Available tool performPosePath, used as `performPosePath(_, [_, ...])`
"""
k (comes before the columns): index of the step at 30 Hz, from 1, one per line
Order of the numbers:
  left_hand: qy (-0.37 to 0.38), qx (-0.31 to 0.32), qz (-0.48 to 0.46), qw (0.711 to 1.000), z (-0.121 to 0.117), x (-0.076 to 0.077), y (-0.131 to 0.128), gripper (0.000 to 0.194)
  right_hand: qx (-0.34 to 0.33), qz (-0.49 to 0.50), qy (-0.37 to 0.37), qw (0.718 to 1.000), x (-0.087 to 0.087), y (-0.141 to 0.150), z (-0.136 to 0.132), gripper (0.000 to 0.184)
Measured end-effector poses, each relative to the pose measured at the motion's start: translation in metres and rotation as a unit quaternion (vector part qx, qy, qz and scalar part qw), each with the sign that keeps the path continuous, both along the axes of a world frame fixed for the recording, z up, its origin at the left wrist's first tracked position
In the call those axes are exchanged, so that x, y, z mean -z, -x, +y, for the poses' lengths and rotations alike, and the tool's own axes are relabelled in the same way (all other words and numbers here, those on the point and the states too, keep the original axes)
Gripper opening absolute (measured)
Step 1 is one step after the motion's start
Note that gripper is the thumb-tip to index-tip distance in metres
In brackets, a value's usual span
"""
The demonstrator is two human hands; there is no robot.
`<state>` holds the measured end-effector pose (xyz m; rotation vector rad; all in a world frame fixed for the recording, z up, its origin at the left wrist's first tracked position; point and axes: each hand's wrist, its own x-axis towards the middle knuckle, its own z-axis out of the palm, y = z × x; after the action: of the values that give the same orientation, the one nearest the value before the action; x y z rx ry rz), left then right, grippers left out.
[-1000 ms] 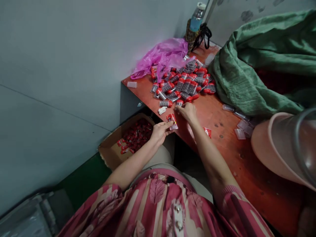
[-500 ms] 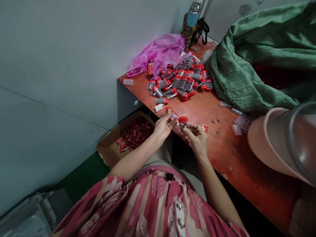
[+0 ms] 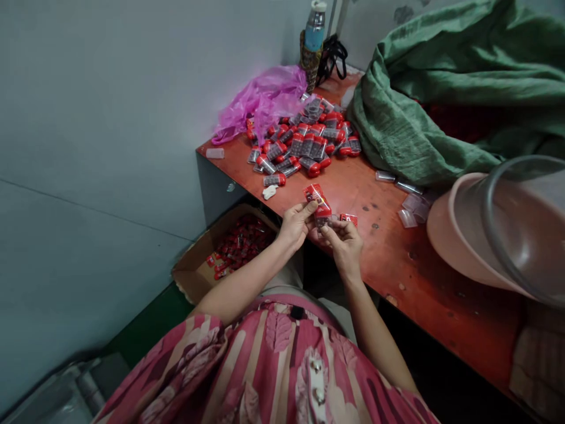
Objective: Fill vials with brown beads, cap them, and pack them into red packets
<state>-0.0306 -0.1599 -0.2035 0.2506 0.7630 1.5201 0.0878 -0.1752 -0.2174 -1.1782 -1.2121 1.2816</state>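
Left hand [image 3: 296, 228] and right hand [image 3: 348, 246] work close together above the near edge of the bench [image 3: 392, 259]: the left pinches a glossy, red-printed sleeve [image 3: 312, 192] between thumb and fingers, and the right pinches a small clear container [image 3: 323, 222] by its lower end, its red cap against the sleeve. Whether the cap sits inside the sleeve, I cannot tell.

The bench top is orange-red, worn and dark-spotted, set against a smooth grey wall [image 3: 110, 118]. On it spreads a pile of rounded, red-capped containers [image 3: 311, 144], partly under a crinkled, sheer pink bag [image 3: 273, 97]. To the right slumps a coarse green cloth [image 3: 392, 135] in heavy folds, with clear plastic sleeves [image 3: 414, 207] lying between it and a round, pale pink basin [image 3: 445, 232]. Below the bench stands a cardboard box [image 3: 189, 274] of red pieces [image 3: 242, 244].
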Motion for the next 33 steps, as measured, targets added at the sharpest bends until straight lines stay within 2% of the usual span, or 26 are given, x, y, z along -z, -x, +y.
performPosePath(6, [0.012, 0.078, 0.041, 0.996, 0.001, 0.003, -0.003, 0.029, 0.04, -0.081, -0.072, 0.993, 0.008, -0.004, -0.002, 0.027])
performPosePath(8, [0.01, 0.099, 0.046, 0.994, 0.0, 0.003, -0.001, 0.028, 0.035, -0.053, -0.052, 0.997, 0.008, -0.005, -0.001, 0.025])
performPosePath(12, [0.007, 0.15, 0.064, 0.986, 0.0, 0.001, 0.005, 0.026, 0.009, 0.047, 0.043, 0.998, 0.007, -0.006, 0.003, 0.024])
performPosePath(14, [0.011, 0.15, 0.086, 0.985, 0.0, 0.001, 0.007, 0.026, 0.018, 0.044, 0.036, 0.998, 0.006, -0.005, 0.004, 0.024])
performPosePath(19, [0.025, 0.108, 0.129, 0.986, -0.003, 0.002, 0.003, 0.028, 0.054, -0.002, -0.035, 0.998, 0.005, -0.002, 0.0, 0.026])
performPosePath(26, [0.048, 0.073, 0.081, 0.993, -0.009, 0.001, -0.01, 0.032, 0.07, -0.057, -0.091, 0.992, 0.011, -0.004, -0.002, 0.021])
performPosePath(30, [0.025, 0.103, 0.122, 0.987, -0.017, 0.003, -0.014, 0.033, 0.056, 0.012, -0.014, 0.998, 0.009, -0.006, 0.002, 0.023])
performPosePath(33, [0.031, 0.112, 0.112, 0.987, -0.018, 0.002, -0.008, 0.03, 0.032, 0.052, 0.023, 0.998, 0.007, -0.006, 0.001, 0.024])
